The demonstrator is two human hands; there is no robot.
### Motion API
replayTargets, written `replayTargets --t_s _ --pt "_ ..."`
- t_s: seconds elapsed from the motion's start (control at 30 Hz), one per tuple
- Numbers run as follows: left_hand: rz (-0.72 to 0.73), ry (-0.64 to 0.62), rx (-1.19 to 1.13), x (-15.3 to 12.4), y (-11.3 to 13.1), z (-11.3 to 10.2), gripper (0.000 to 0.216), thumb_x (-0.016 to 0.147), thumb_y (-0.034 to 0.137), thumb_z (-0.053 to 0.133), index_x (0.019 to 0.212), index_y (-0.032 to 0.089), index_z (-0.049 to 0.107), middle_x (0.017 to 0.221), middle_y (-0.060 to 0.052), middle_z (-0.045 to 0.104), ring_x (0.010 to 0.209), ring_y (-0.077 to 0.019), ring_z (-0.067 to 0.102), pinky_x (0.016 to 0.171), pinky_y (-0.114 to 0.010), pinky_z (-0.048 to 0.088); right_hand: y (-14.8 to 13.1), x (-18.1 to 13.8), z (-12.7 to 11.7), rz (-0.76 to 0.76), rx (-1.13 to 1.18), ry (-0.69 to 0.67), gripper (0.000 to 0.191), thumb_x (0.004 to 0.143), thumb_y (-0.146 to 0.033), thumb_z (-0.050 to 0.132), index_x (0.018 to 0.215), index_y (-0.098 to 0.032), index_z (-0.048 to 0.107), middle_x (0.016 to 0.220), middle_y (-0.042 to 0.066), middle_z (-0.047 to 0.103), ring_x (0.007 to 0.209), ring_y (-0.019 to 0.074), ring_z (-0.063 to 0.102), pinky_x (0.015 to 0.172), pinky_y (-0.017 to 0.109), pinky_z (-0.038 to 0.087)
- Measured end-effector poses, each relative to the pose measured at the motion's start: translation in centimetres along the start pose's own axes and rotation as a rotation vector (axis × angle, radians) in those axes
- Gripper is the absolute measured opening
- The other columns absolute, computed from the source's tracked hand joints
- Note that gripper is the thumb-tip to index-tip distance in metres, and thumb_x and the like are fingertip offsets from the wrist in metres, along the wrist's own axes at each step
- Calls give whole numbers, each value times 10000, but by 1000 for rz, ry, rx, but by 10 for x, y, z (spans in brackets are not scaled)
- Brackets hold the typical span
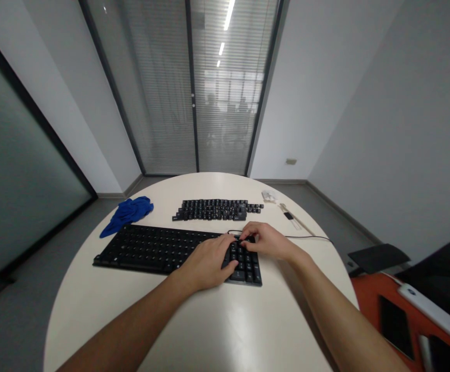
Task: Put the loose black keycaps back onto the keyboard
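On your round cream-white table [209, 330], the long black plastic keyboard [139, 250] stretches left to right. Your left hand [211, 261] lies over it, thumb spread wide from the fingers; your right hand [267, 240], nearer its right end, has fingers narrowed over the small black keys [239, 265] just beneath; whether they grip one, I cannot tell
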State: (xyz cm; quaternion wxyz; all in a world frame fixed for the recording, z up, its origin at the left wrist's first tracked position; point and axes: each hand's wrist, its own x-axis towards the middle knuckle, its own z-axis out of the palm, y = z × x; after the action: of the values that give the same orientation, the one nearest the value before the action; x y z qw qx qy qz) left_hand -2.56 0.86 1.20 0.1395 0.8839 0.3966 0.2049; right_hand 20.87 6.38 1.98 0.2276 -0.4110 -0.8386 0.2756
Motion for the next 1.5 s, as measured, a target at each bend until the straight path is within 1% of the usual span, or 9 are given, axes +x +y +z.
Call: replayTargets --t_s 0.17,0.33,0.5,0.7,0.9,1.07,1.27,1.4,1.5 --pt "5 2 6 1 0 1 454 913 309 601 1334 200 471 1365 -111 602 1246 -290 594 1044 -447 492 -6 0 0 22 -63 17 135 775 -198 685 896 -184 744 928 46 705 820 179 640 739 286 486" --pt "4 4 9 0 0 0 471 908 305 607 1343 188 467 1372 -113 598 1225 -295 606 1047 -453 488 -21 0 1 76 -243 10 160 747 -200 705 904 -198 739 928 39 728 848 205 658 756 298 483" --pt "17 11 -10 0 0 0 478 903 294 611 1348 185 472 1373 -115 597 1239 -297 596 1053 -457 486 -29 -2 -3 93 -364 -13 168 794 -230 694 948 -208 758 980 56 755 913 237 680 821 330 487" --pt "36 10 -8 1 0 -1 499 906 297 606 1373 198 462 1389 -105 585 1237 -289 594 1057 -454 484 -23 -2 -7 11 -277 -49 167 832 -229 676 965 -221 775 953 40 775 910 224 689 842 318 489" --pt "23 -5 -13 1 1 -3 492 907 296 593 1371 204 457 1382 -105 587 1244 -291 588 1062 -461 476 -24 -1 -1 41 -263 3 141 781 -216 686 904 -215 756 920 51 760 882 237 677 800 333 492" --pt "22 -4 -32 1 3 -4 490 904 288 589 1370 217 458 1361 -95 597 1225 -283 599 1051 -448 479 -24 -1 -3 44 -203 -22 158 793 -212 682 928 -230 762 898 30 767 834 213 684 747 308 489" --pt "7 -6 -5 0 2 -2 488 910 306 592 1364 186 462 1368 -112 598 1232 -292 596 1058 -445 480 -19 2 -1 -33 -218 -19 163 789 -181 674 899 -222 787 885 37 767 849 212 673 782 311 487" --pt "23 -2 -9 1 1 -1 487 912 298 595 1370 192 468 1390 -106 587 1247 -285 587 1065 -444 477 -14 1 -1 -68 -136 -53 154 847 -220 650 906 -219 792 900 42 770 865 211 673 820 326 492" --pt "39 -9 -4 0 1 -2 492 923 308 581 1392 208 475 1432 -96 557 1252 -282 583 1065 -450 478 -9 0 -3 2 -3 -57 208 904 -293 604 955 -206 786 939 52 777 877 216 686 799 328 506"
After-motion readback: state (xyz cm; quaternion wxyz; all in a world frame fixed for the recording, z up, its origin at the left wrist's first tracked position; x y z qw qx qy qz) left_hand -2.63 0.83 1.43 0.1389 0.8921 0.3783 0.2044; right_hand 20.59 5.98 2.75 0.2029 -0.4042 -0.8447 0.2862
